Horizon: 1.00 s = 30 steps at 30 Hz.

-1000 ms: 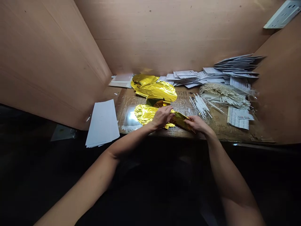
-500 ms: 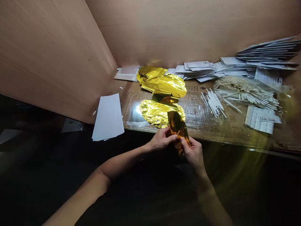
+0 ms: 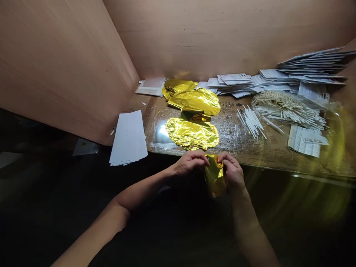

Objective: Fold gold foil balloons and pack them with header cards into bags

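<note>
Both hands hold a folded gold foil balloon just off the near table edge. Its upper end is pinched between the fingers of my left hand and my right hand, and its lower part hangs below them. Beyond my hands, a flat gold foil balloon lies on the table. Further back are a crumpled gold foil balloon and another folded gold foil piece. The flat balloon's edge is a short way past my left fingers.
Plastic-covered cardboard tops the table, with wooden walls at the left and back. A white paper stack sits at the left. To the right lie white sticks, a bagged stick bundle and printed sheets.
My hands have come back from over the table to its near edge. The gold foil has gone from a long strip to a shorter fold, and the flat balloon now lies uncovered.
</note>
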Tool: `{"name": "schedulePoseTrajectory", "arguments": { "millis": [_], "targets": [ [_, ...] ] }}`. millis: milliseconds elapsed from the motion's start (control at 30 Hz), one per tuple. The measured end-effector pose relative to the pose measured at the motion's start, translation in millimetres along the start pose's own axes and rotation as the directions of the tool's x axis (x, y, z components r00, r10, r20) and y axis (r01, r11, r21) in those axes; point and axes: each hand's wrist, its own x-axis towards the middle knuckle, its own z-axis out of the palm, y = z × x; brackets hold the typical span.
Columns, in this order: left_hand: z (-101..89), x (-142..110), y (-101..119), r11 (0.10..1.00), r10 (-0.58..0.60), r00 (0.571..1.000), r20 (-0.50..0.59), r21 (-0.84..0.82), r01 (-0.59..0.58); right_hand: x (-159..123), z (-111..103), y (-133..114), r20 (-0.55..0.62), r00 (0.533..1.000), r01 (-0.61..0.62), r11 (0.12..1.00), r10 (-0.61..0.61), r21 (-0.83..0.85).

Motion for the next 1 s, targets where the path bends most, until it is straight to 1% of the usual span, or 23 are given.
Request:
{"name": "schedulePoseTrajectory", "arguments": {
  "millis": [67,100,133,167,200,267,333,400,433,467,533,567,600,633,667,700,733,767,833,867,933,967,1000],
  "targets": [
    [1.8,-2.9,-1.8,0.987,0.084,0.994,-0.076,0.146,-0.072,-1.2,-0.6,-4.5,0.077,0.992,-0.095,0.994,0.099,-0.057],
    [2.5,-4.0,-3.2,0.973,0.123,0.988,-0.089,0.208,-0.102,-1.9,-1.1,-6.8,0.122,0.980,-0.150,0.985,0.159,-0.086],
    [3.2,-4.9,-4.8,0.966,0.147,0.985,-0.090,0.228,-0.123,-2.4,-1.4,-8.8,0.152,0.968,-0.188,0.977,0.202,-0.100],
    [3.7,-5.5,-6.7,0.972,0.146,0.986,-0.083,0.196,-0.127,-2.8,-1.2,-10.4,0.158,0.963,-0.205,0.974,0.218,-0.095],
    [4.2,-5.8,-8.7,0.986,0.125,0.989,-0.083,0.122,-0.115,-3.0,-0.2,-11.4,0.144,0.967,-0.201,0.977,0.209,-0.070],
    [5.3,-6.1,-12.7,0.993,0.073,0.990,-0.119,-0.085,-0.084,-3.1,4.0,-11.2,0.114,0.976,-0.185,0.983,0.184,-0.001],
    [6.3,-6.3,-15.9,0.964,0.028,0.983,-0.179,-0.254,-0.074,-3.3,10.9,-7.9,0.137,0.971,-0.202,0.979,0.197,0.023],
    [7.2,-7.0,-17.2,0.938,-0.042,0.978,-0.207,-0.344,-0.033,-4.1,18.2,-1.9,0.168,0.964,-0.213,0.977,0.209,0.008],
    [7.5,-7.9,-17.3,0.933,-0.084,0.980,-0.181,-0.359,0.014,-4.9,21.1,1.7,0.165,0.967,-0.198,0.980,0.195,0.001],
    [7.7,-9.0,-17.0,0.931,-0.123,0.984,-0.131,-0.358,0.068,-5.9,22.8,5.1,0.146,0.975,-0.169,0.986,0.168,-0.002],
    [7.1,-12.0,-16.2,0.921,-0.170,0.984,-0.044,-0.362,0.143,-8.4,21.6,9.3,0.096,0.991,-0.096,0.995,0.097,-0.018],
    [5.7,-13.5,-15.9,0.912,-0.184,0.983,-0.027,-0.377,0.160,-9.7,18.4,9.2,0.083,0.995,-0.052,0.998,0.055,-0.042],
    [3.3,-14.9,-15.9,0.903,-0.195,0.980,-0.039,-0.397,0.164,-10.9,13.6,7.1,0.106,0.994,-0.008,0.996,0.018,-0.089],
    [-0.2,-16.0,-15.9,0.899,-0.204,0.976,-0.073,-0.408,0.157,-11.6,7.9,3.0,0.167,0.986,0.039,0.987,-0.012,-0.158],
    [-4.6,-16.8,-16.1,0.910,-0.200,0.974,-0.107,-0.388,0.144,-11.7,1.9,-2.9,0.249,0.968,0.096,0.967,-0.035,-0.236],
    [-9.6,-17.4,-16.1,0.936,-0.172,0.977,-0.129,-0.331,0.121,-11.0,-3.5,-10.1,0.324,0.945,0.158,0.936,-0.051,-0.313],
    [-14.5,-17.9,-16.0,0.966,-0.115,0.985,-0.131,-0.246,0.080,-9.1,-7.6,-17.8,0.375,0.925,0.213,0.898,-0.059,-0.385],
    [-18.6,-18.5,-15.7,0.989,-0.037,0.994,-0.106,-0.147,0.021,-6.1,-9.4,-25.4,0.402,0.914,0.254,0.860,-0.063,-0.443],
    [-22.4,-20.8,-14.2,0.991,0.125,0.992,0.011,0.039,-0.125,2.7,-5.4,-37.2,0.425,0.904,0.291,0.794,-0.046,-0.533],
    [-22.6,-22.5,-13.3,0.975,0.182,0.980,0.085,0.111,-0.191,7.5,0.1,-40.8,0.458,0.889,0.292,0.762,0.006,-0.578],
    [-25.0,-26.2,-12.1,0.935,0.235,0.949,0.212,0.219,-0.281,15.3,14.6,-43.7,0.541,0.827,0.301,0.691,0.153,-0.657],
    [-30.9,-28.3,-12.2,0.916,0.237,0.944,0.228,0.272,-0.295,17.7,21.6,-43.6,0.560,0.805,0.316,0.658,0.195,-0.684],
    [-42.0,-31.4,-12.5,0.898,0.231,0.957,0.176,0.340,-0.279,18.9,27.2,-42.9,0.560,0.803,0.326,0.635,0.206,-0.700]
  ]
}}
